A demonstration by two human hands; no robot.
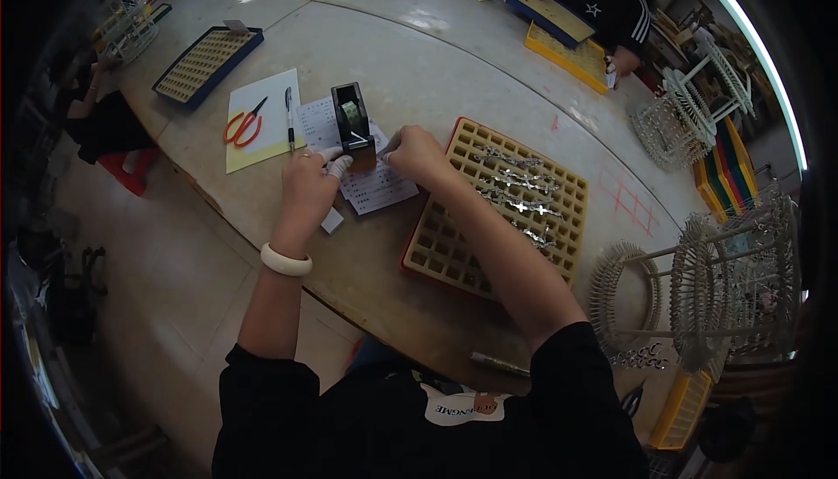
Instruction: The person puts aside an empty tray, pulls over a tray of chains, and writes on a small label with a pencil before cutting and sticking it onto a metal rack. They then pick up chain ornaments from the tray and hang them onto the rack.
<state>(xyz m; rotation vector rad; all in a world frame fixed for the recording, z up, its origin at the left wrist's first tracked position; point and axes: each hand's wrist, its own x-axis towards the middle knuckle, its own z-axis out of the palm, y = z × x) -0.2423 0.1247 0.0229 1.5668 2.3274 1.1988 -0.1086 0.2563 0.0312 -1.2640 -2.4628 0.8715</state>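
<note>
Step in hand looks like close two-handed work at the tape dispenser (353, 121), which stands upright on printed slips (380, 193) toward the near edge of the tabletop (419, 69). Left hand (312, 184), covers on some fingertips, bent at dispenser's near left side; right hand (417, 156) curled by its right side. Can't tell whether either set of fingers grips anything; tips too small and partly hidden. Next move probably calls for small fingertip control, keeping the slips flat. Edges: red-rimmed tray (436, 242) with silver chains (524, 181) sits under the right forearm, limiting low sweeps; orange-handled scissors (245, 124) and pen (290, 121) sit left of dispenser. Most open room: tabletop beyond dispenser, toward far edge.
</note>
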